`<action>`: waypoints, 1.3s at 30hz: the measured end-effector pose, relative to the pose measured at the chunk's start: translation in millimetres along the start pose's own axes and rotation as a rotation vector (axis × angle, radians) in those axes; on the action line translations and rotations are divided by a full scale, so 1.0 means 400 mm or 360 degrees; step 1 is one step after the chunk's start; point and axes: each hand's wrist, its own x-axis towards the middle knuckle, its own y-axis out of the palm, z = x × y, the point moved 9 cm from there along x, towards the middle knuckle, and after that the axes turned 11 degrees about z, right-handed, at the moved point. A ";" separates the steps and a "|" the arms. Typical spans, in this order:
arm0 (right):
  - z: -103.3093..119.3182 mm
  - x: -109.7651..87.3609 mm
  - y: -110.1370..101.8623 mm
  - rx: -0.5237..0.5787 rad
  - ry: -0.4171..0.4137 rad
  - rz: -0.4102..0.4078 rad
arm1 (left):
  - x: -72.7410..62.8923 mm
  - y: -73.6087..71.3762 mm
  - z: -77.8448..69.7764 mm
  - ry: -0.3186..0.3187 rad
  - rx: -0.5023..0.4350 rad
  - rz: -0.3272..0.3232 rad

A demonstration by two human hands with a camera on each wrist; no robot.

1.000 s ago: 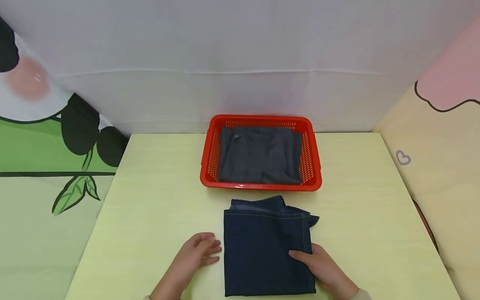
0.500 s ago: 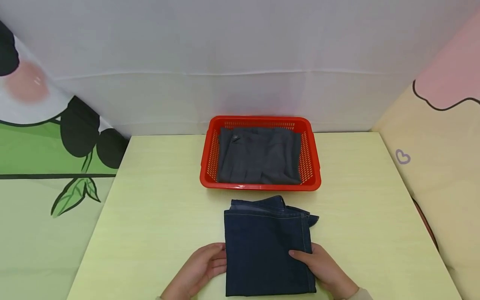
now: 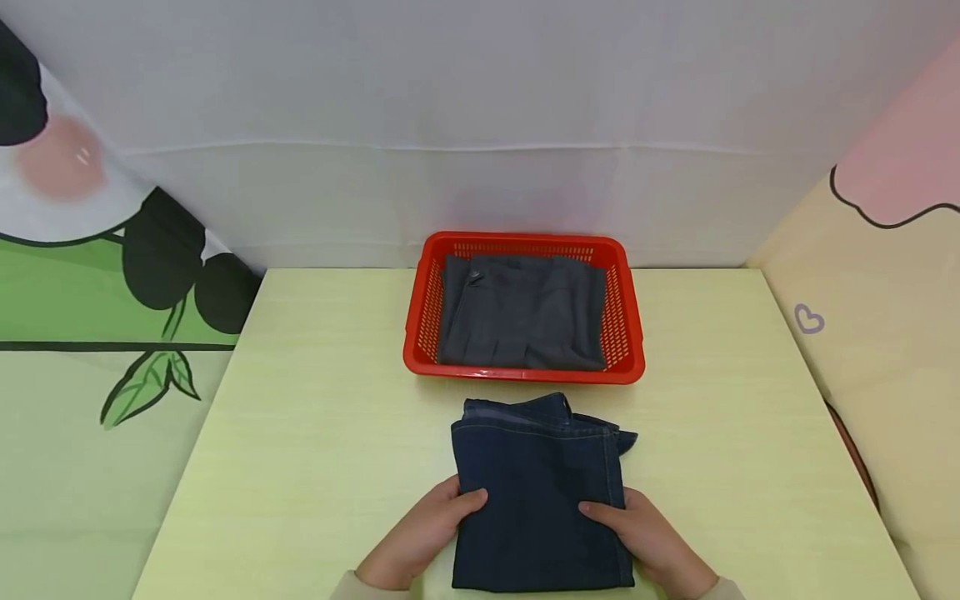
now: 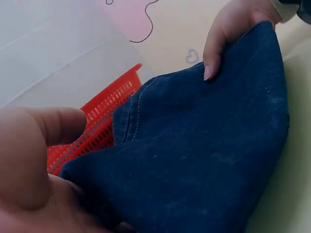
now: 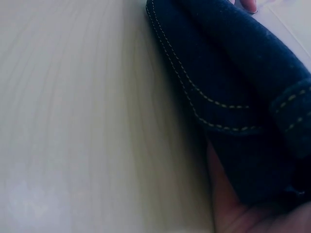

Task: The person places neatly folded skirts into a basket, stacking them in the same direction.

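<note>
Folded dark blue jeans (image 3: 536,525) lie on the table in front of the basket, a loose corner poking out at the upper right. My left hand (image 3: 423,533) grips their left edge, thumb on top and the other fingers tucked beneath. At the opposite edge, my right hand (image 3: 652,542) holds the jeans the same way. The left wrist view shows the denim (image 4: 184,160) bowed, its near edge over the left hand's fingers. Yellow double stitching runs along the layers (image 5: 214,82) in the right wrist view, where the right hand's fingers are partly hidden below the cloth.
A red perforated basket (image 3: 525,376) stands just beyond the jeans, with a folded dark grey garment (image 3: 525,312) in it. The pale yellow table (image 3: 315,375) meets a white cloth backdrop (image 3: 337,200) at the rear; printed panels flank both sides.
My left hand has moved right from beside the jeans to their left edge and now grips it; that edge has shifted slightly. The right hand has kept its hold.
</note>
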 end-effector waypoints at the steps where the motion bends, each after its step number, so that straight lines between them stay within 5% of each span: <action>1: -0.001 0.001 0.000 -0.0003 0.0003 -0.0003 | 0.002 0.004 0.001 0.0003 -0.0003 0.0008; 10: 0.000 0.005 0.003 -0.0023 0.0011 -0.0002 | 0.026 0.013 0.051 0.0034 -0.0251 0.0028; 24: 0.006 0.006 -0.002 -0.0038 -0.0012 -0.0027 | 0.027 -0.004 0.047 0.0044 -0.0034 -0.0188; 32: 0.001 -0.006 0.005 -0.0090 0.0027 -0.0027 | 0.014 0.004 0.047 0.0056 -0.0026 -0.0171; 39: 0.032 -0.031 0.024 -0.0059 0.0002 0.0035 | -0.014 0.024 0.008 0.0059 -0.0014 -0.0161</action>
